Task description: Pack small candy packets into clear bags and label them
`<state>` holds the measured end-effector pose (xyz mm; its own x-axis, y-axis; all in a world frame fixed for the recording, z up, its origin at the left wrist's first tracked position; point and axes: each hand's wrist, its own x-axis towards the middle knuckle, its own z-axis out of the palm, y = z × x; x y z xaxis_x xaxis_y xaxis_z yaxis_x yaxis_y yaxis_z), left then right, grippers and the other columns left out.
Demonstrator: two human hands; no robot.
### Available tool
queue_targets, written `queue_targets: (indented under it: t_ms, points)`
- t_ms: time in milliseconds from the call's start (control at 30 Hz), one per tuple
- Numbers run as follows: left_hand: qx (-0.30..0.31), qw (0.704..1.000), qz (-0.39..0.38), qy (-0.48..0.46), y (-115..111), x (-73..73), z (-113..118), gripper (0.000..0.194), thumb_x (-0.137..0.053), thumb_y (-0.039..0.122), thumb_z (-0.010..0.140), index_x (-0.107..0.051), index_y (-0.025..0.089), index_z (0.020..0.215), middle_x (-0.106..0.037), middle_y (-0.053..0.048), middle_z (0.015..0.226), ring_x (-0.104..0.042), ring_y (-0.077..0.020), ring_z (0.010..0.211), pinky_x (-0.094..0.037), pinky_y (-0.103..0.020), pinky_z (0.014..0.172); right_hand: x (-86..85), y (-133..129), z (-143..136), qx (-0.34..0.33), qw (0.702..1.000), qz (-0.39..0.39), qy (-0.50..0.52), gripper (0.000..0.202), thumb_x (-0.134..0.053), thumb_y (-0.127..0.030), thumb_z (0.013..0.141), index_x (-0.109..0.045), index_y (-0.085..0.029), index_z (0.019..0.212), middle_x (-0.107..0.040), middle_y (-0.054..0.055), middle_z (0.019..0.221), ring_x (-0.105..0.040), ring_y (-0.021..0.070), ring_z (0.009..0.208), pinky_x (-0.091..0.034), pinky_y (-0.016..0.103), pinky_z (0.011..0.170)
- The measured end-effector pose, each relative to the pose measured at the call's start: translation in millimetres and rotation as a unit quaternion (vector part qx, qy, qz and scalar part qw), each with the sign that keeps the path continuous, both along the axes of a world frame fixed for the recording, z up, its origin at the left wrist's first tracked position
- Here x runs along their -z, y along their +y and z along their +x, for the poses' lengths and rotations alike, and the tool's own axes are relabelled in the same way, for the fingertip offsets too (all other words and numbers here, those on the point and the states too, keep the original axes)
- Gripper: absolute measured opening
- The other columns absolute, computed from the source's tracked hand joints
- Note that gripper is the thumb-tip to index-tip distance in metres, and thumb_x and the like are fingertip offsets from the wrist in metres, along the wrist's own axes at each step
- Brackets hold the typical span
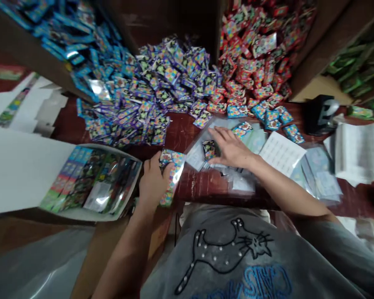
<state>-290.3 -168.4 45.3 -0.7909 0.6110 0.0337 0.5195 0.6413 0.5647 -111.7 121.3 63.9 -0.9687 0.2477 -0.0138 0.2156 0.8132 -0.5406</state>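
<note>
My left hand (154,180) is wrapped round a clear plastic sleeve of colourful packets (174,176) at the table's front edge. Blue packets show at its top, green at its bottom. My right hand (232,149) lies with its fingers spread over clear plastic bags (195,157), right of the sleeve. Beside its fingertips is a small dark packet (208,150) on the bags; whether the fingers touch it is hard to tell. A blue packet (242,129) lies just beyond the right hand.
Piles of blue (96,62), purple (174,74) and red packets (255,62) fill the back. An open box of packed sleeves (90,180) stands at left. Right are a printed white sheet (283,153), a black tape dispenser (319,115) and stacked papers (355,153).
</note>
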Motion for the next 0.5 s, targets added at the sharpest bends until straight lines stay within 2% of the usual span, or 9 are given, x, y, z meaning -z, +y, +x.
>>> queue_targets:
  t_ms: [33, 100, 200, 233, 333, 433, 500]
  points:
    - [-0.006, 1.0, -0.006, 0.011, 9.0, 7.0, -3.3, 0.063, -0.062, 0.051, 0.098, -0.058, 0.015, 0.15, -0.063, -0.025, 0.138, -0.062, -0.0458, 0.133, -0.047, -0.065, 0.116, 0.8, 3.0, 3.5, -0.003, 0.999, 0.016, -0.033, 0.122, -0.093, -0.057, 0.081, -0.028, -0.014, 0.175, -0.031, 0.028, 0.178, -0.029, 0.0488, 0.165, -0.032, 0.071, 0.131]
    - [-0.005, 0.999, 0.002, 0.052, 24.6, 14.8, -6.8, 0.062, -0.061, 0.049, 0.099, -0.059, 0.011, 0.148, -0.059, -0.03, 0.143, -0.054, -0.0499, 0.142, -0.04, -0.07, 0.121, 0.6, 9.9, 17.8, 0.003, 0.997, 0.036, -0.062, 0.125, -0.091, -0.059, 0.082, -0.022, -0.015, 0.177, -0.023, 0.026, 0.182, -0.022, 0.0474, 0.169, -0.028, 0.071, 0.132]
    - [0.051, 0.991, 0.051, 0.114, 49.0, 17.0, 0.9, 0.058, -0.062, 0.048, 0.101, -0.062, 0.013, 0.147, -0.048, -0.029, 0.161, -0.037, -0.0479, 0.158, -0.026, -0.069, 0.131, 2.0, 15.6, 50.9, 0.048, 0.994, 0.073, -0.071, 0.11, -0.085, -0.055, 0.09, -0.027, -0.016, 0.176, -0.029, 0.024, 0.181, -0.024, 0.0454, 0.169, -0.027, 0.07, 0.133]
    - [0.084, 0.988, 0.063, 0.113, 60.2, 18.0, 6.4, 0.056, -0.062, 0.047, 0.102, -0.063, 0.014, 0.147, -0.049, -0.028, 0.162, -0.038, -0.046, 0.159, -0.026, -0.067, 0.132, 3.9, 14.1, 61.5, 0.055, 0.992, 0.084, -0.077, 0.104, -0.083, -0.053, 0.092, -0.032, -0.016, 0.175, -0.031, 0.025, 0.18, -0.026, 0.0452, 0.169, -0.027, 0.07, 0.133]
    - [0.16, 0.983, 0.072, 0.056, 105.1, 28.0, 21.8, 0.05, -0.058, 0.043, 0.103, -0.065, 0.015, 0.143, -0.061, -0.026, 0.153, -0.052, -0.0427, 0.149, -0.035, -0.063, 0.129, 11.9, -0.9, 79.3, 0.039, 0.99, 0.101, -0.095, 0.094, -0.08, -0.056, 0.095, -0.041, -0.014, 0.171, -0.035, 0.025, 0.178, -0.031, 0.0444, 0.167, -0.026, 0.071, 0.134]
    - [0.141, 0.989, 0.051, 0.009, 152.8, 41.3, 24.0, 0.049, -0.058, 0.04, 0.099, -0.066, 0.013, 0.139, -0.066, -0.027, 0.147, -0.057, -0.0446, 0.144, -0.037, -0.066, 0.126, 18.8, -19.4, 68.3, 0.002, 0.992, 0.109, -0.066, 0.097, -0.075, -0.062, 0.097, -0.036, -0.015, 0.173, -0.029, 0.024, 0.181, -0.029, 0.0424, 0.169, -0.023, 0.071, 0.135]
    - [0.141, 0.99, 0.028, -0.005, 172.9, 44.8, 20.5, 0.046, -0.058, 0.037, 0.097, -0.069, 0.014, 0.135, -0.07, -0.026, 0.142, -0.062, -0.0437, 0.139, -0.04, -0.065, 0.124, 21.7, -25.7, 49.8, -0.031, 0.992, 0.116, -0.034, 0.097, -0.074, -0.062, 0.098, -0.033, -0.018, 0.175, -0.023, 0.021, 0.183, -0.025, 0.0407, 0.17, -0.019, 0.07, 0.137]
